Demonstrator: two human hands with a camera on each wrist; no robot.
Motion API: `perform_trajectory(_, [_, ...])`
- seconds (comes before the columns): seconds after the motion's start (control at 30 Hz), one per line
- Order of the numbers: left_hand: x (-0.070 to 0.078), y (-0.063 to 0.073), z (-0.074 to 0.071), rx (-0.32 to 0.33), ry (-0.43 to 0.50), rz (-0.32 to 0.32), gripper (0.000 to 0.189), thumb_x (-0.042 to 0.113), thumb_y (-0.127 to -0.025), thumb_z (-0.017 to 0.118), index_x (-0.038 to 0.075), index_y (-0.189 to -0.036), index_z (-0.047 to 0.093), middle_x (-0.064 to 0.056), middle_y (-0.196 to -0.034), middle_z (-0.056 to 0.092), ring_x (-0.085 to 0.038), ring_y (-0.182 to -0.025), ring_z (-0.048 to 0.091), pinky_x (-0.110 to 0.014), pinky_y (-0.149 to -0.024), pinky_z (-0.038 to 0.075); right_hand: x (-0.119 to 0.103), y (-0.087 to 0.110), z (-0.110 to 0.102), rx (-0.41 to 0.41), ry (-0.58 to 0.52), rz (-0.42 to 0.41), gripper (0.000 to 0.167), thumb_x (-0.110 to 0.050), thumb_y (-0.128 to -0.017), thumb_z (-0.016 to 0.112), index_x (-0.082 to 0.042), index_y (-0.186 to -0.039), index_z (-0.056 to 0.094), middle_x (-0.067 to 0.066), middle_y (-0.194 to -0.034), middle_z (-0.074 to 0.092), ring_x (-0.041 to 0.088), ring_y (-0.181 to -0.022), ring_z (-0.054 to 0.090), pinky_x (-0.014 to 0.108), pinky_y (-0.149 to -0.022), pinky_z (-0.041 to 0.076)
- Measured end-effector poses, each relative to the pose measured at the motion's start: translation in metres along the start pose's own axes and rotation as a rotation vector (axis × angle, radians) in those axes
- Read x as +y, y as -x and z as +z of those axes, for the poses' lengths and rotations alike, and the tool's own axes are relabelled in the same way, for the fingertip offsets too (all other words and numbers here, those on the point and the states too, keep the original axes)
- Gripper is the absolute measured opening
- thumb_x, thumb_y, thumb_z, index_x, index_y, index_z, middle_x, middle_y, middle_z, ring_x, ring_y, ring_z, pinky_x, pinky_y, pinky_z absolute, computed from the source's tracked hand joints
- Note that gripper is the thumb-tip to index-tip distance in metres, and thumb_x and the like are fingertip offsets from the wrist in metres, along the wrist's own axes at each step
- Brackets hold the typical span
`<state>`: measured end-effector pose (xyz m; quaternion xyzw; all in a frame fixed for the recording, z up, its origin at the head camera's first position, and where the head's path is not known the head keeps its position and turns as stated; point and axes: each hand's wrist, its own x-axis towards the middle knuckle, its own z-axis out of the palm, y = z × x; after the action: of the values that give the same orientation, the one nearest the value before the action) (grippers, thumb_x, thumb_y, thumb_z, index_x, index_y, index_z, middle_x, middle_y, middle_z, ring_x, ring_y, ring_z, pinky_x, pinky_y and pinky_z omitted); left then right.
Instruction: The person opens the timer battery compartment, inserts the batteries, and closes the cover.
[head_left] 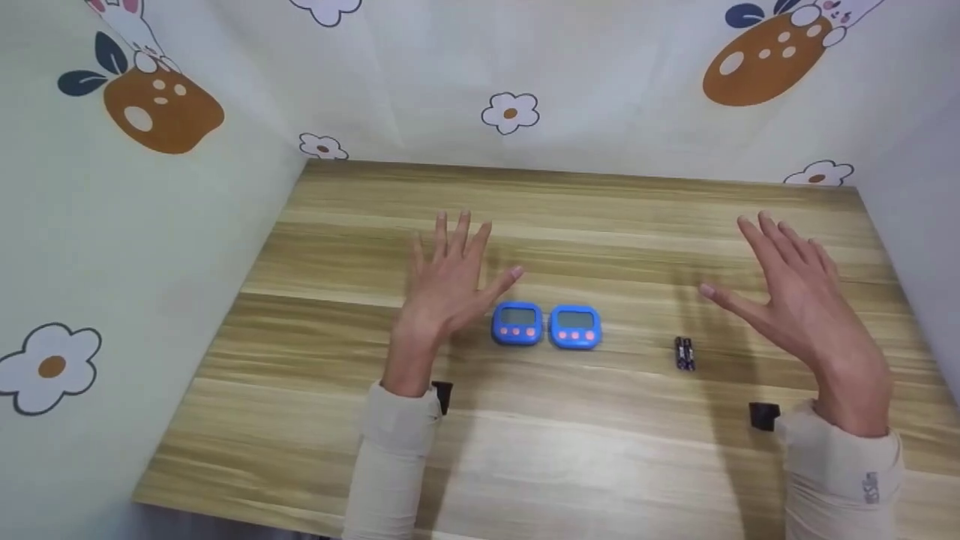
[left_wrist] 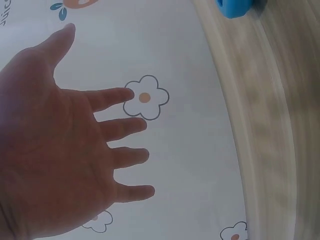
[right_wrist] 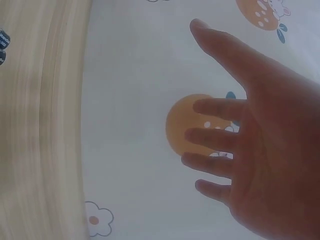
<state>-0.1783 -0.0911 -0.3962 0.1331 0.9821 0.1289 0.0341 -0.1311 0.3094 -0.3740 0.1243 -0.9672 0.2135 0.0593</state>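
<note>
Two blue digital timers, the left timer [head_left: 517,324] and the right timer [head_left: 575,327], lie side by side on the table, each with a grey screen and pink buttons. To their right is a pair of small dark batteries [head_left: 685,353]. My left hand [head_left: 448,289] is raised above the table with fingers spread, its thumb near the left timer; it holds nothing. Beyond the batteries my right hand [head_left: 802,307] hovers, fingers straight and thumb apart, also holding nothing. In the left wrist view a blue timer's edge [left_wrist: 234,7] shows at the top; battery ends [right_wrist: 3,40] appear in the right wrist view.
The wooden table [head_left: 315,360] meets a pale wall covering [head_left: 405,90] at the back, printed with flowers and oranges. Similar covering [head_left: 187,240] stands along the left side. Black wrist mounts [head_left: 764,416] stick out at both sleeves.
</note>
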Motion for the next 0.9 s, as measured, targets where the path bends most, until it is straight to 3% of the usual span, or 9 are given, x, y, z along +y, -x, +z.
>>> perform_trajectory(0.1, [0.005,0.000,0.002,-0.038,0.047,0.055,0.081,0.068,-0.093,0.043,0.018,-0.155,0.028,-0.011,-0.160,0.020,-0.033,-0.147,0.011,-0.057,-0.114,0.009,-0.004,-0.001,0.000,0.059,-0.016,-0.033,0.083,-0.046,-0.090,0.069,-0.010,-0.154,0.030,0.021,-0.153,0.032,0.044,-0.139,0.027,0.057,-0.114,0.011])
perform_trajectory(0.2, [0.012,0.000,0.007,-0.123,0.080,0.133,0.075,0.056,-0.091,0.060,0.015,-0.150,0.039,-0.011,-0.151,0.038,-0.030,-0.139,0.033,-0.053,-0.110,0.028,-0.013,-0.003,0.005,0.138,-0.033,-0.080,0.065,-0.039,-0.092,0.069,-0.008,-0.144,0.047,0.019,-0.138,0.052,0.042,-0.125,0.046,0.058,-0.105,0.030])
perform_trajectory(0.3, [0.020,-0.001,0.015,-0.206,0.073,0.196,0.073,0.049,-0.087,0.069,0.012,-0.146,0.046,-0.010,-0.140,0.049,-0.027,-0.128,0.045,-0.048,-0.104,0.038,-0.022,-0.008,0.014,0.177,-0.048,-0.134,0.046,-0.032,-0.093,0.068,-0.007,-0.131,0.060,0.014,-0.120,0.065,0.035,-0.110,0.058,0.053,-0.094,0.042])
perform_trajectory(0.5, [0.029,-0.004,0.032,-0.279,0.023,0.245,0.072,0.040,-0.079,0.082,0.009,-0.138,0.054,-0.008,-0.124,0.054,-0.023,-0.112,0.050,-0.040,-0.092,0.046,-0.036,-0.019,0.041,0.102,-0.037,-0.247,0.030,-0.023,-0.093,0.070,-0.008,-0.119,0.068,0.006,-0.105,0.071,0.024,-0.094,0.065,0.045,-0.078,0.051])
perform_trajectory(0.7, [0.031,-0.007,0.041,-0.294,-0.014,0.251,0.063,0.031,-0.078,0.084,0.009,-0.131,0.059,-0.007,-0.119,0.054,-0.021,-0.106,0.050,-0.037,-0.087,0.049,-0.046,-0.025,0.064,0.047,-0.030,-0.306,0.025,-0.025,-0.092,0.070,-0.006,-0.110,0.070,0.007,-0.098,0.071,0.022,-0.088,0.066,0.044,-0.074,0.054])
perform_trajectory(0.9, [0.031,-0.008,0.041,-0.299,-0.002,0.253,0.061,0.028,-0.079,0.082,0.008,-0.131,0.058,-0.007,-0.118,0.053,-0.020,-0.105,0.049,-0.036,-0.088,0.048,-0.052,-0.027,0.077,0.017,-0.047,-0.337,0.024,-0.025,-0.092,0.070,-0.007,-0.108,0.071,0.006,-0.096,0.071,0.020,-0.086,0.067,0.042,-0.074,0.054])
